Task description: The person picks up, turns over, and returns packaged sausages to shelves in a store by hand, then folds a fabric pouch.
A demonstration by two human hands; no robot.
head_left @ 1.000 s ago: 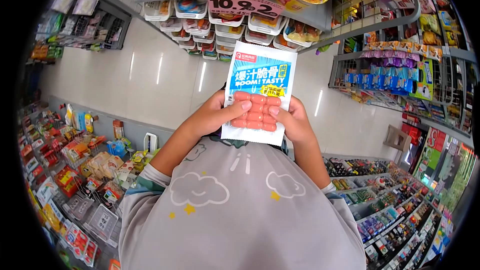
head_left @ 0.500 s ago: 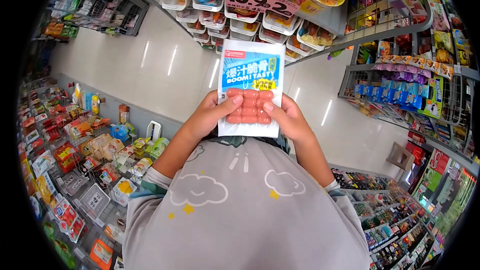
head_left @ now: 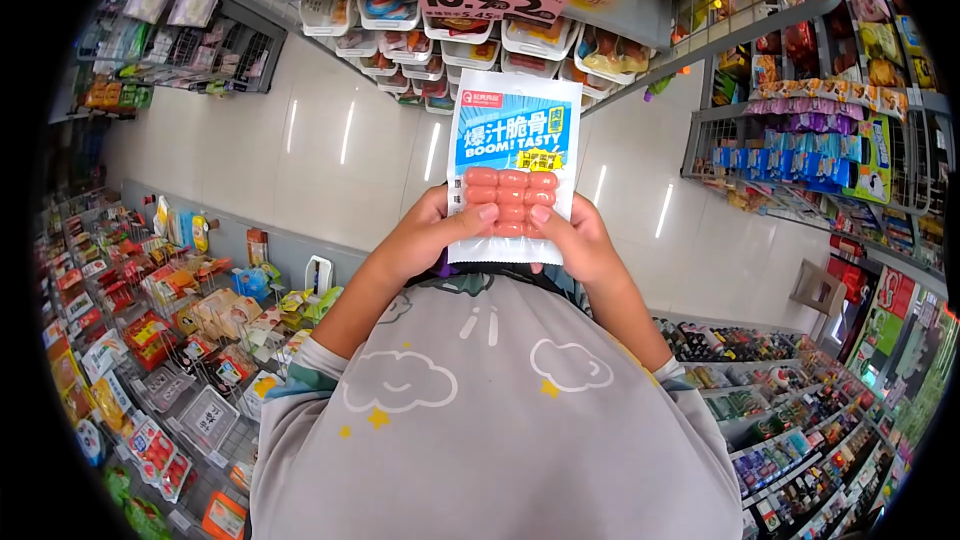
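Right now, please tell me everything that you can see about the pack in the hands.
The pack is a flat, white-edged pouch, plastic by its look, with a red logo, a blue panel reading "BOOM! TASTY", Chinese characters and a yellow burst. Below, pink sausages show in rows, apparently through a clear window. It looks unopened. Its front faces the camera, print upright, leaning slightly. The left hand and right hand grip its lower sides, thumbs on the front, before the shirt.

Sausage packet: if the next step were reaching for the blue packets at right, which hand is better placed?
Probably the right hand: it grips the sausage packet by the side nearer the blue packets, and the left hand grips the opposite side, so could support it.
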